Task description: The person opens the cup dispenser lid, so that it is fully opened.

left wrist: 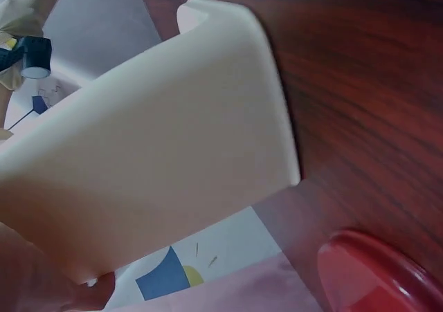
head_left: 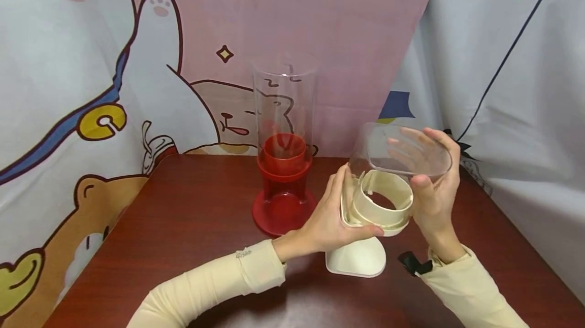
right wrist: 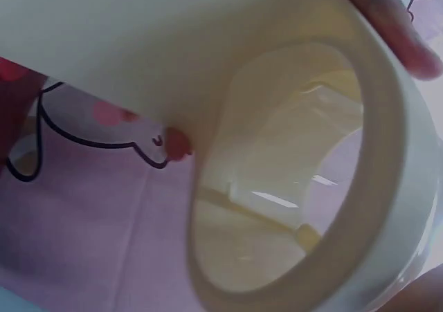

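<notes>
My left hand [head_left: 324, 224] grips a cream plastic stand [head_left: 356, 259] near its top, thumb along the front and fingers round the far side. The stand has a round collar [head_left: 381, 216] with a hole through it. Its tall smooth body [left wrist: 152, 146] runs down to a flared foot at the tabletop in the left wrist view. My right hand [head_left: 436, 201] holds a clear plastic container [head_left: 377, 142], fingers behind it and thumb at the near edge. The container is tilted and overlaps the back of the collar. From below, the right wrist view shows the collar's opening [right wrist: 277, 187].
Behind my left hand stands a red dispenser-like base [head_left: 284, 211] with a clear tall cylinder [head_left: 283, 104] on top. A dark red wooden table [head_left: 192, 216] lies underneath. Printed cartoon cloth [head_left: 343, 23] hangs at the back and sides. A black strap piece [head_left: 413, 263] sits at my right wrist.
</notes>
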A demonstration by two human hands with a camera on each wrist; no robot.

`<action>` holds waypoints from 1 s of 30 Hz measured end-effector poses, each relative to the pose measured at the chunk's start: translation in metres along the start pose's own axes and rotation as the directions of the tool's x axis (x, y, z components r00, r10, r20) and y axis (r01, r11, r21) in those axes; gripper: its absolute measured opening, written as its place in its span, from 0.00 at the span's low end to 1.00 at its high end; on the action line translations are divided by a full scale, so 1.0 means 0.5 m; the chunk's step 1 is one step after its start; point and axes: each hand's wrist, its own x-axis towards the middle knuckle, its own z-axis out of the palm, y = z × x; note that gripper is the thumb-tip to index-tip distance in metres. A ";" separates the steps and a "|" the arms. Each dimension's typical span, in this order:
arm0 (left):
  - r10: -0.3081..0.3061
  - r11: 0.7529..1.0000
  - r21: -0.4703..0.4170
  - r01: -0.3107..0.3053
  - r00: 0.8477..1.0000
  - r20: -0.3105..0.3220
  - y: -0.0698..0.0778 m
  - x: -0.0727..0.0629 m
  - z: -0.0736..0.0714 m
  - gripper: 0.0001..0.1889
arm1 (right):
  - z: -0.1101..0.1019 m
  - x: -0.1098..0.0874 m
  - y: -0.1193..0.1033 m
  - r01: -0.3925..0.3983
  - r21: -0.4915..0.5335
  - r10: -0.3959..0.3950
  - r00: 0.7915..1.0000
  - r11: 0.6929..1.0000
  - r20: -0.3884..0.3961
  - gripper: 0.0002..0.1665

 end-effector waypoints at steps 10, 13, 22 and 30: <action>0.018 0.999 0.038 -0.017 1.000 -0.016 0.001 0.008 0.004 0.66 | -0.003 0.012 -0.011 -0.066 -0.082 0.072 0.995 0.994 0.069 0.43; 0.001 1.000 0.022 -0.001 1.000 -0.019 -0.001 0.004 0.002 0.66 | -0.002 0.014 -0.007 -0.098 -0.081 0.105 0.991 0.992 0.083 0.43; 0.007 1.000 0.014 -0.006 0.999 -0.044 0.000 0.006 0.006 0.66 | -0.010 0.018 -0.003 -0.111 -0.049 0.114 0.990 0.993 0.078 0.43; 0.005 1.000 0.015 -0.005 1.000 -0.012 -0.004 0.004 0.011 0.66 | -0.015 0.005 -0.001 -0.040 0.039 0.040 0.999 0.998 -0.009 0.44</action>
